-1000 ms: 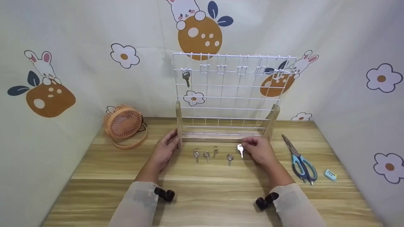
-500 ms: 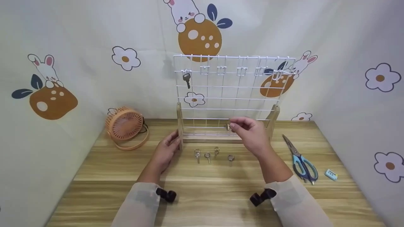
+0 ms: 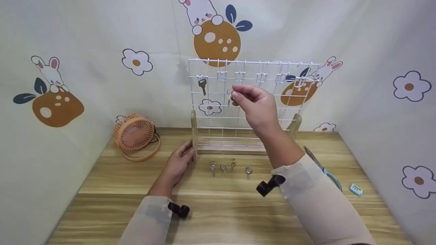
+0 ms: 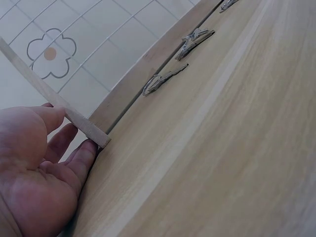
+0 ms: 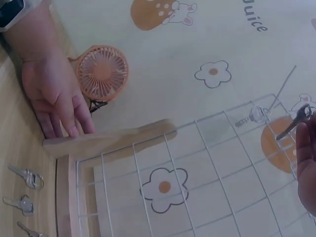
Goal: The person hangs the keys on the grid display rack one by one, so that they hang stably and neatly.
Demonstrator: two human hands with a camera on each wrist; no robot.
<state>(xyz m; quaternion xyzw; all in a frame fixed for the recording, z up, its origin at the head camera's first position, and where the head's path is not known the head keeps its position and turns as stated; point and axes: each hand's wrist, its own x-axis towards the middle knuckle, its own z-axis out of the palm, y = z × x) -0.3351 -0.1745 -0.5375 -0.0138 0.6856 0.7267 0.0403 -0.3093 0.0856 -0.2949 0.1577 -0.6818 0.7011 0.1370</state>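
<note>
My right hand (image 3: 258, 110) is raised before the white wire grid rack (image 3: 250, 117), a little under its row of hooks. Between thumb and fingertips it pinches a key (image 5: 295, 121) with a ring. Low at the rack's left side, my left hand (image 3: 179, 163) grips the wooden upright (image 4: 54, 96), thumb on one side and fingers on the other. Another key (image 3: 203, 86) hangs from the leftmost hook. Several keys with rings lie on the table in front of the rack, among them a key (image 3: 213, 167) at the left and a key (image 3: 248, 172) at the right.
An orange fan (image 3: 137, 135) stands left of the rack. On the right lie scissors (image 3: 330, 177), partly hidden by my right sleeve, and a small light-blue box (image 3: 356, 189). A patterned cloth wall (image 3: 163, 98) closes off the back and sides.
My right hand has lifted the key from the table and carried it up and left to the upper part of the rack. The left hand has stayed at the upright.
</note>
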